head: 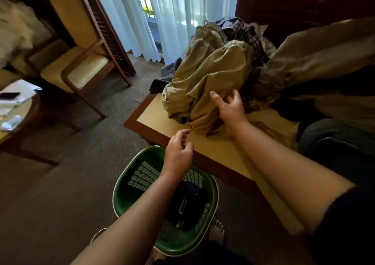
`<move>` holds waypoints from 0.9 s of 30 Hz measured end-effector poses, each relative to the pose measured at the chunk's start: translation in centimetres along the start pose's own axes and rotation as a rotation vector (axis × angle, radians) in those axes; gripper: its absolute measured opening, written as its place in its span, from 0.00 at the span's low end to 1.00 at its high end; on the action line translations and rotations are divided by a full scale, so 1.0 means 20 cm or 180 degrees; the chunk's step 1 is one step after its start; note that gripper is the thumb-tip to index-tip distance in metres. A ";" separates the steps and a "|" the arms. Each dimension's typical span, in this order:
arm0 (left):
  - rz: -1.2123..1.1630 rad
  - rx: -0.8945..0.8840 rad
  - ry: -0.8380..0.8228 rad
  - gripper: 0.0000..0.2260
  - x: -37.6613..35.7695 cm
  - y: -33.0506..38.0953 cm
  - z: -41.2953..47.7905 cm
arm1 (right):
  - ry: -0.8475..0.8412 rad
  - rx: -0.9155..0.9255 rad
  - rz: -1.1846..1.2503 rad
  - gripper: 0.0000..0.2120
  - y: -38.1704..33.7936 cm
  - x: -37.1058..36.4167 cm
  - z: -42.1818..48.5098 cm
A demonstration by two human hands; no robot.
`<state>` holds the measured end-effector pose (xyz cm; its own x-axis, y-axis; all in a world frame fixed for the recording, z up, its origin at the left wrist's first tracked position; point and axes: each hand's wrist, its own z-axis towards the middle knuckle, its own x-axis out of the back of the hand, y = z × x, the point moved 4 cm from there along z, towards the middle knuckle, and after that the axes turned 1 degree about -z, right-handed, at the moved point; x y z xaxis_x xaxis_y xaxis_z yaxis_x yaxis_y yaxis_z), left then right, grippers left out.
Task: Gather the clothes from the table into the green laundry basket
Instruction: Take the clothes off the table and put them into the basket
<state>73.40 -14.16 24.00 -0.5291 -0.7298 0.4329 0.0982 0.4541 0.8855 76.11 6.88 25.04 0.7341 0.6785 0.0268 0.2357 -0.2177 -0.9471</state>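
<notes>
A pile of clothes lies on the low table: a khaki garment on top, a dark patterned one behind it, and a larger tan one to the right. My right hand rests against the khaki garment's near side, fingers spread and pressing into the cloth; a firm grasp does not show. My left hand hovers empty over the table's near edge, fingers loosely curled. The green laundry basket stands on the carpet beside the table, below my left arm, with a dark garment inside.
A wooden chair with cream cushions stands to the left. A round side table at far left holds a phone and papers. White curtains hang behind. A dark bag sits at the right. My bare foot shows beside the basket.
</notes>
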 end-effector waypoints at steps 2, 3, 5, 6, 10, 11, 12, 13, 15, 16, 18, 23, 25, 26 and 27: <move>-0.0126 -0.0018 0.0038 0.16 0.03 0.05 0.04 | 0.0014 -0.0115 0.0020 0.49 -0.06 -0.02 0.10; -0.0146 -0.0036 0.0052 0.16 0.04 0.07 0.06 | 0.0011 -0.0165 -0.0082 0.47 -0.08 -0.03 0.14; -0.0153 -0.0040 0.0072 0.16 0.06 0.11 0.09 | 0.0105 -0.0292 -0.0380 0.46 -0.09 -0.05 0.18; -0.0128 -0.0045 0.0095 0.16 0.07 0.12 0.11 | 0.0239 -0.0378 -0.0530 0.48 -0.10 -0.05 0.19; -0.0023 -0.0119 0.0220 0.17 0.10 0.16 0.13 | 0.0526 -0.0471 -0.1002 0.57 -0.16 0.01 0.22; -0.0020 -0.0109 0.0215 0.17 0.10 0.17 0.14 | 0.0462 -0.0356 -0.0904 0.53 -0.18 0.01 0.22; -0.0002 -0.0093 0.0192 0.18 0.11 0.17 0.15 | 0.0370 -0.0276 -0.0791 0.46 -0.19 0.01 0.21; 0.0036 -0.0068 0.0126 0.21 0.12 0.17 0.17 | 0.0235 -0.0230 -0.0691 0.37 -0.20 0.00 0.18; 0.0210 0.0028 -0.0126 0.35 0.12 0.19 0.19 | -0.0147 -0.0140 -0.0552 0.20 -0.24 -0.03 0.09; 0.0311 0.0059 -0.0197 0.46 0.12 0.21 0.22 | -0.0403 -0.0079 -0.0425 0.13 -0.27 -0.05 0.03; 0.0420 -0.0156 -0.0109 0.63 0.14 0.25 0.26 | -0.1173 0.0086 -0.0188 0.08 -0.34 -0.08 -0.14; 0.0026 -0.0069 -0.0242 0.40 0.20 0.24 0.27 | -0.2401 0.0793 -0.0430 0.12 -0.43 -0.07 -0.53; -0.0864 0.0083 -0.0382 0.04 0.19 0.26 0.19 | -0.2084 0.0813 -0.0263 0.14 -0.38 0.00 -0.53; -0.1171 0.0266 -0.0357 0.09 0.19 0.26 0.15 | -0.1921 0.0875 -0.0392 0.17 -0.34 0.03 -0.51; -0.1571 0.0439 -0.0382 0.12 0.17 0.26 0.11 | -0.1801 0.1005 -0.0765 0.25 -0.30 0.07 -0.49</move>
<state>70.17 -13.19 29.76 -0.5780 -0.8139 -0.0597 -0.2946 0.1399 0.9453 82.01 2.17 33.90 0.2193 0.9628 0.1580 0.0907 0.1411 -0.9858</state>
